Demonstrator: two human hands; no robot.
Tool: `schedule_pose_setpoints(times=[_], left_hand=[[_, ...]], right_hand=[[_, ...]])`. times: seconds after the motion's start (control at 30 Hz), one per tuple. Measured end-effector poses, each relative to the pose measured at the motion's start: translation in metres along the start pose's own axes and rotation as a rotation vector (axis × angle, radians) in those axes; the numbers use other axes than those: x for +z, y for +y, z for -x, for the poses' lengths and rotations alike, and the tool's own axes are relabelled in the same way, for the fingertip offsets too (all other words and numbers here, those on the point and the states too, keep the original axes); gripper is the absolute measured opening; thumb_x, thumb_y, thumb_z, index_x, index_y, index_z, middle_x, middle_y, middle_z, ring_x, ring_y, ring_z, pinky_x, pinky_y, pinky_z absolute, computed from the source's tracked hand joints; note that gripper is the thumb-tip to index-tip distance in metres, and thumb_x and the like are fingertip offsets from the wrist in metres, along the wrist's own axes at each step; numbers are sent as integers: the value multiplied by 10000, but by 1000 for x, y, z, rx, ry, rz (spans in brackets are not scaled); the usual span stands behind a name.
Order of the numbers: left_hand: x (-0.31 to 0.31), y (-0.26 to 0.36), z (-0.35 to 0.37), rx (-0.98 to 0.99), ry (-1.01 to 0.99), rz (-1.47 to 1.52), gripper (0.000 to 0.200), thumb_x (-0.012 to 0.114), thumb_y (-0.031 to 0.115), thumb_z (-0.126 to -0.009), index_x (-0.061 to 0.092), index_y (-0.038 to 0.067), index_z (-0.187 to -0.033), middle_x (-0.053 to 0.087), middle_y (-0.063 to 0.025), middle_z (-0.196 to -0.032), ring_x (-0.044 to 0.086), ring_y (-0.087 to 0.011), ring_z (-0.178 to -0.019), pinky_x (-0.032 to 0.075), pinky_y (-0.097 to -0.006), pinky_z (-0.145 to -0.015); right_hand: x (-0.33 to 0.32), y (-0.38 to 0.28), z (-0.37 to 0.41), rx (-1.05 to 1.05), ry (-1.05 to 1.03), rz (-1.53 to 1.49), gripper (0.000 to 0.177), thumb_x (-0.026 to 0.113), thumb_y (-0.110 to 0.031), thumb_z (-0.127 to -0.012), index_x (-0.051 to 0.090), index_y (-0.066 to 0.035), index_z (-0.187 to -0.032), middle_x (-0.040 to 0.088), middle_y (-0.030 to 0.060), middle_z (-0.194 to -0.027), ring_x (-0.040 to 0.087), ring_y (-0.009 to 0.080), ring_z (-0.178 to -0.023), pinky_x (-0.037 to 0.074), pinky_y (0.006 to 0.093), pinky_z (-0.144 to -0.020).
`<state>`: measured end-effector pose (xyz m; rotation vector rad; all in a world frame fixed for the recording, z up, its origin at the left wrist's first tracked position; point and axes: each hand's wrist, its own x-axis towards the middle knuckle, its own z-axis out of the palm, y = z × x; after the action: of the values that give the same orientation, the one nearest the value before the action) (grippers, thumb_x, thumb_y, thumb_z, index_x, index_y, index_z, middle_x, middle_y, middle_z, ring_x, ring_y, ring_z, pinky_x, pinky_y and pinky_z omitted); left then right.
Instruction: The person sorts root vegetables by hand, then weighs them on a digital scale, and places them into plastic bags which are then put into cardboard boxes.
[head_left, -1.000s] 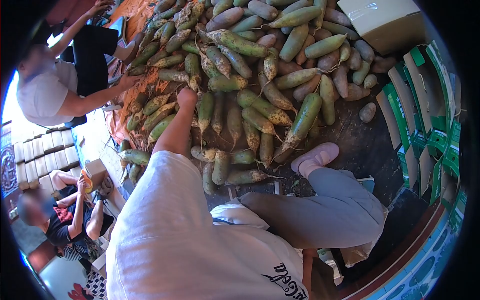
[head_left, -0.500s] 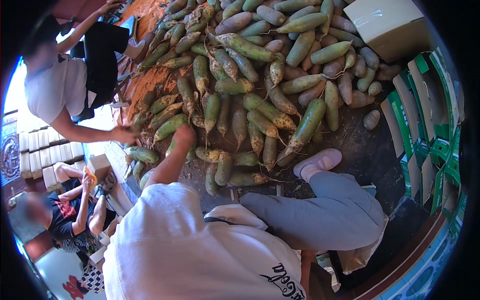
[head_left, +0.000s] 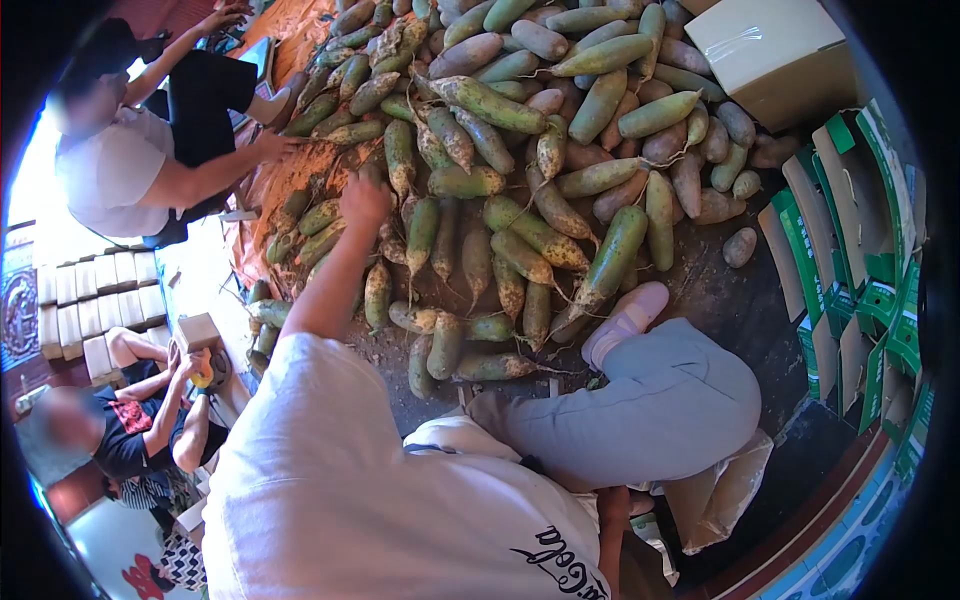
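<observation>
Left hand: the left hand (head_left: 365,196) reaches out at full arm's length, palm down, onto the near left edge of the heap. Its back faces the camera and the fingers are hidden, so whether the grip is wide or closed on a radish cannot be told.
Right hand: out of sight below the white shirt; nothing can be said about its grip.
Radishes: the heap of long green-and-white, mud-flecked radishes (head_left: 520,150) fills the middle and top of the view. The ones touching the hand lie at the heap's thin fringe, beside a slim green radish (head_left: 421,235) just to its right.
Ground cover: the crumpled orange tarp (head_left: 262,190) lies under the heap's left side, apparently to keep the muddy roots off the dark floor (head_left: 720,300).
Stance: the pink slipper (head_left: 625,320) is planted against the heap's near edge with the knee bent, likely bracing the long lean.
Boxes: the closed beige cardboard box (head_left: 775,55) stands at the far right. The flat-folded green-and-white cartons (head_left: 850,230) stand on edge along the right, seemingly kept within arm's reach.
Others: a co-worker's hand (head_left: 275,145) touches the heap's left edge, near the left hand but apart from it. A second person sits lower left holding a small orange object (head_left: 203,377).
</observation>
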<state>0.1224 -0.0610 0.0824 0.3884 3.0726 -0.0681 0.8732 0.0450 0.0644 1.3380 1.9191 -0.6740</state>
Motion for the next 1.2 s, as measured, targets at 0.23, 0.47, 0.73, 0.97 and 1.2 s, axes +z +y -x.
schedule_pose_setpoints(times=[0.23,0.47,0.73,0.97,1.2], left_hand=[[32,27,-116,37,3,89,581,590,295,-738,412,76,-1246,359,-118,-1339,404,-289,-1185,397,-413,-928],[41,35,-178,12,-65,65,649,630,231,-745,350,81,-1311,317,-119,-1378,358,-285,-1234,338,-368,-1002],[50,39,-213,35,-95,44,750,607,150,-738,225,129,-1383,212,-106,-1435,283,-282,-1288,296,-353,-1039],[51,59,-246,40,-166,-90,759,515,28,-740,171,163,-1403,139,-84,-1463,250,-269,-1309,269,-358,-1054],[99,40,-295,-10,-200,-55,721,457,45,-754,185,208,-1403,126,-89,-1464,243,-282,-1311,268,-368,-1052]], right_hand=[[-44,-39,12,-133,26,16,398,509,-285,-823,527,-25,-1124,542,188,-1158,536,344,-1031,441,444,-817],[-256,-113,-16,-23,753,-440,356,434,-211,-908,490,86,-1096,568,199,-1011,550,262,-910,411,355,-824],[-411,-259,-157,-590,450,-445,165,510,-3,-815,548,17,-974,569,123,-933,573,229,-868,447,309,-776],[-403,-271,-159,-637,324,-332,166,528,-3,-789,551,4,-954,557,143,-894,566,281,-829,446,328,-747],[-343,-188,-118,-389,109,-438,187,565,-14,-766,555,11,-952,568,164,-874,573,296,-800,447,327,-707]])
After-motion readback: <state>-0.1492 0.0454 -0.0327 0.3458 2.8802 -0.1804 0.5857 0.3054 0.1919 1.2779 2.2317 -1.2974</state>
